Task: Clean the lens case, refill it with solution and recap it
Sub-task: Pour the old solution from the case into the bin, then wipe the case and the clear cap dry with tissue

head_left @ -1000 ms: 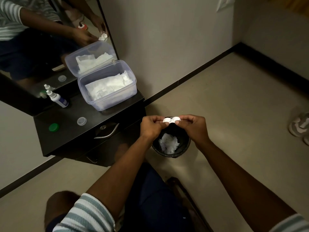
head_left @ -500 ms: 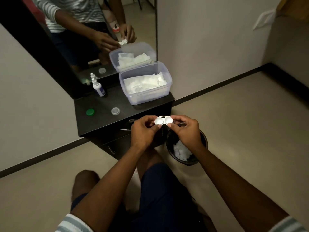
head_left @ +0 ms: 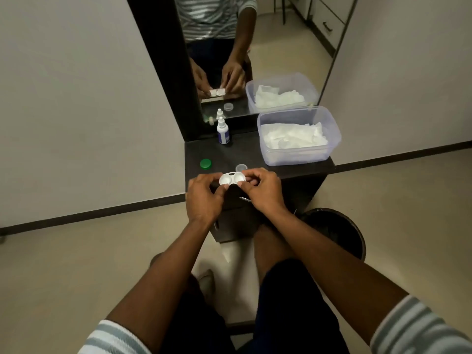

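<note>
Pinched betw both hands: left hand (head_left: 204, 198) & right hand (head_left: 263, 191) hold uncapped white lens case (head_left: 232, 179); clear cap (head_left: 241, 167) just beyond, green cap (head_left: 205, 164) beyond-left.

The dark shelf (head_left: 255, 153) carries a dropper bottle (head_left: 223, 131), green cap (head_left: 205, 164), clear cap (head_left: 240, 167) and tissue tub (head_left: 297, 135).

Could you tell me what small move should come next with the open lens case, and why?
Probably set the lens case down on the dark shelf. Both the left hand and right hand pinch it, its wells uncapped, so neither can reach the solution bottle.
</note>
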